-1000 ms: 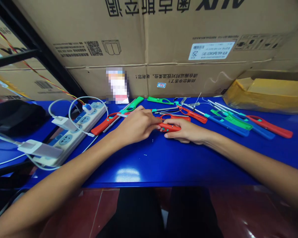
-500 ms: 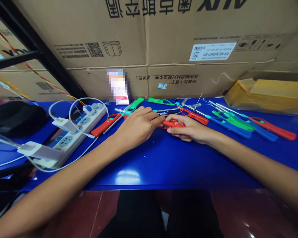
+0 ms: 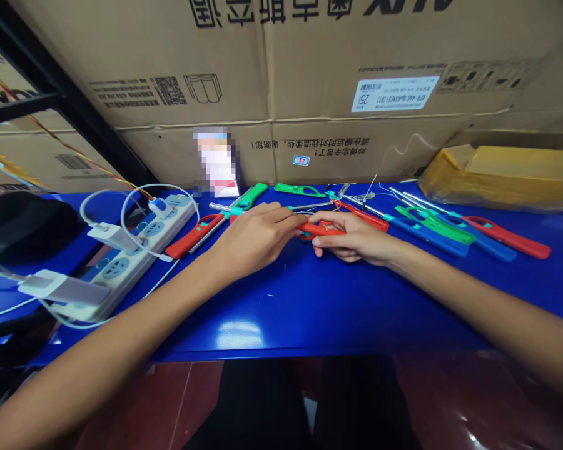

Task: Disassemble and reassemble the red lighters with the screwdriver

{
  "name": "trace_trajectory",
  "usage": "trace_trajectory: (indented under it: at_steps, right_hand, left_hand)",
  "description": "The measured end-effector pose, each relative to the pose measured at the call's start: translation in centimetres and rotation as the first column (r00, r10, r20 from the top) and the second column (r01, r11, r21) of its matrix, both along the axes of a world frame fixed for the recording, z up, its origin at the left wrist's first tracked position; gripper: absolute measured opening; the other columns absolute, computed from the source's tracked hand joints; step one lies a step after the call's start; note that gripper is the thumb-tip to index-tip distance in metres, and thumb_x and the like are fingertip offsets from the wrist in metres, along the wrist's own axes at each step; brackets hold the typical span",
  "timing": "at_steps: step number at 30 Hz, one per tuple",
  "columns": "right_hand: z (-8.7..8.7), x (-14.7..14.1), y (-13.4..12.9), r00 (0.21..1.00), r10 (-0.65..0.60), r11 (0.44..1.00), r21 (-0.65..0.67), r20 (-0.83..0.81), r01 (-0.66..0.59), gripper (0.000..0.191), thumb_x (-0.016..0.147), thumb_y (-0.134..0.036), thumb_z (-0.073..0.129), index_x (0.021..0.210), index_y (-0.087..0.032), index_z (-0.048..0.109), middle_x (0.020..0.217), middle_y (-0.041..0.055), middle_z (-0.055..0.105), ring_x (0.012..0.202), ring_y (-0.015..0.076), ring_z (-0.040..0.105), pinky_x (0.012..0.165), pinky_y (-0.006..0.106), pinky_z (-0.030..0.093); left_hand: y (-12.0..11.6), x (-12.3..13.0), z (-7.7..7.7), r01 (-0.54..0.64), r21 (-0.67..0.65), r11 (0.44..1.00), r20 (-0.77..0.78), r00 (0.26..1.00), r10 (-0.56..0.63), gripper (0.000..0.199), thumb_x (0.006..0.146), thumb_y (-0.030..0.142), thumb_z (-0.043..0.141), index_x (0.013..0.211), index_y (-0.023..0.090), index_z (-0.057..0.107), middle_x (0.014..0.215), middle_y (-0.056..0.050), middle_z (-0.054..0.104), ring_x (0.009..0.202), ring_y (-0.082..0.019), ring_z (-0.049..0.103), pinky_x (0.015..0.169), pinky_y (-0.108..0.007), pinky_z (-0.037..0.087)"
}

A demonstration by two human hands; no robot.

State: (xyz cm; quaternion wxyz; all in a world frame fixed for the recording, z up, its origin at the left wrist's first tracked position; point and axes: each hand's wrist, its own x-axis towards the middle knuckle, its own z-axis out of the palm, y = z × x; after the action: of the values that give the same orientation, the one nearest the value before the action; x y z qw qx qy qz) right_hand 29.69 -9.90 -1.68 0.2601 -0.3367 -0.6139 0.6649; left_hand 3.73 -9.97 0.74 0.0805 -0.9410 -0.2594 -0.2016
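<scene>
Both hands meet over the middle of the blue table around a red long-neck lighter (image 3: 319,230), whose handle shows between them. My left hand (image 3: 256,234) is closed on its left end, palm down, hiding that part. My right hand (image 3: 359,239) wraps the handle's right end between thumb and fingers. Left of my left hand lies another red lighter (image 3: 197,235), with a green lighter piece (image 3: 253,196) above it. Behind my right hand is a red lighter piece (image 3: 368,219). To the right rest blue lighters (image 3: 434,237), a green handle (image 3: 438,225) and a red lighter (image 3: 511,237).
A white power strip (image 3: 126,256) with chargers and looped cables lies on the left. A lit phone (image 3: 217,165) leans on the large cardboard box (image 3: 309,75) at the back. A yellow-taped carton (image 3: 507,172) sits at the back right. Tiny pins (image 3: 271,295) lie on the table.
The whole view has shifted slightly. Both hands keep hold of the red lighter, with only small movement of the fingers.
</scene>
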Motion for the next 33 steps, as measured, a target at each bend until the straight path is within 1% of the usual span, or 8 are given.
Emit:
trace_trajectory:
  at_steps: [7, 10, 13, 17, 19, 21, 24, 33]
  right_hand:
    - [-0.2, -0.1, -0.2, 0.999, 0.027, 1.000, -0.006, 0.028, -0.027, 0.044, 0.089, -0.034, 0.084, 0.127, -0.023, 0.063, 0.072, -0.0068, 0.064, 0.039, 0.0031, 0.033, 0.034, 0.019, 0.017]
    - [-0.3, -0.2, -0.3, 1.000, 0.029, 0.998, -0.055, -0.001, -0.029, 0.038, 0.093, -0.041, 0.080, 0.122, -0.024, 0.063, 0.069, -0.0086, 0.058, 0.039, 0.0029, 0.029, 0.034, 0.018, 0.015]
    - [-0.4, 0.0, 0.0, 0.998, 0.036, 0.996, -0.082, -0.050, -0.040, 0.035, 0.099, -0.049, 0.070, 0.121, -0.023, 0.060, 0.072, -0.0060, 0.064, 0.035, 0.0030, 0.025, 0.032, 0.019, 0.015]
    - [0.3, 0.7, 0.5, 0.995, 0.040, 0.980, 0.191, 0.088, -0.056, 0.038, 0.096, -0.048, 0.073, 0.121, -0.021, 0.062, 0.091, 0.0039, 0.079, 0.046, 0.0098, 0.058, 0.042, 0.023, 0.041]
    - [0.8, 1.1, 0.6, 0.974, -0.024, 0.904, 0.421, 0.224, -0.074, 0.032, 0.095, -0.044, 0.076, 0.116, -0.021, 0.069, 0.091, 0.0037, 0.080, 0.060, 0.0137, 0.067, 0.056, 0.026, 0.050]
    - [1.3, 1.3, 0.6, 0.943, -0.121, 0.776, 0.622, 0.310, -0.105, 0.027, 0.094, -0.039, 0.078, 0.114, -0.022, 0.076, 0.086, 0.0022, 0.079, 0.069, 0.0165, 0.070, 0.068, 0.028, 0.050]
    - [1.5, 1.4, 0.4, 0.926, -0.214, 0.616, 0.778, 0.312, -0.120, 0.025, 0.096, -0.039, 0.077, 0.116, -0.025, 0.081, 0.092, 0.0034, 0.082, 0.077, 0.0192, 0.070, 0.073, 0.030, 0.047]
    - [0.6, 1.6, 0.6, 0.929, -0.265, 0.465, 0.879, 0.256, -0.110, 0.030, 0.104, -0.040, 0.068, 0.129, -0.027, 0.079, 0.118, 0.0062, 0.083, 0.090, 0.0233, 0.075, 0.082, 0.035, 0.052]
  left_hand:
    - [0.0, 0.0, -0.3, 0.019, -0.003, 1.000, 0.025, 1.000, -0.019, 0.032, 0.112, 0.023, 0.050, 0.133, 0.014, 0.071, 0.112, -0.014, 0.080, 0.100, -0.026, 0.074, 0.088, -0.043, 0.058]
    - [0.0, 0.0, -0.3, 0.018, -0.025, 1.000, 0.024, 1.000, -0.018, 0.032, 0.112, 0.024, 0.050, 0.133, 0.015, 0.073, 0.113, -0.014, 0.081, 0.101, -0.026, 0.075, 0.090, -0.044, 0.059]
    - [0.0, 0.0, -0.5, 0.013, -0.024, 1.000, 0.046, 0.999, -0.011, 0.032, 0.111, 0.023, 0.051, 0.134, 0.015, 0.072, 0.112, -0.014, 0.081, 0.103, -0.026, 0.075, 0.091, -0.043, 0.059]
    - [0.1, -0.1, -0.7, 0.002, -0.089, 0.996, 0.131, 0.991, 0.010, 0.026, 0.109, 0.025, 0.058, 0.126, 0.017, 0.075, 0.107, -0.010, 0.081, 0.096, -0.023, 0.075, 0.083, -0.037, 0.060]
    - [0.0, 0.0, -0.7, 0.015, -0.147, 0.989, 0.187, 0.982, 0.013, 0.021, 0.106, 0.027, 0.064, 0.119, 0.019, 0.078, 0.103, -0.008, 0.082, 0.090, -0.021, 0.076, 0.079, -0.034, 0.059]
    - [-0.1, 0.0, -0.5, 0.019, -0.177, 0.984, 0.228, 0.973, 0.022, 0.019, 0.104, 0.028, 0.069, 0.117, 0.019, 0.079, 0.101, -0.006, 0.083, 0.087, -0.021, 0.077, 0.078, -0.033, 0.059]
    - [-0.3, -0.1, -0.3, 0.006, -0.149, 0.989, 0.268, 0.963, 0.035, 0.019, 0.102, 0.028, 0.072, 0.118, 0.020, 0.080, 0.099, -0.005, 0.083, 0.085, -0.020, 0.077, 0.076, -0.032, 0.059]
    - [-0.1, -0.4, -0.6, -0.027, -0.001, 1.000, 0.216, 0.976, 0.027, 0.023, 0.106, 0.029, 0.067, 0.124, 0.018, 0.078, 0.100, -0.008, 0.083, 0.085, -0.020, 0.077, 0.075, -0.031, 0.059]
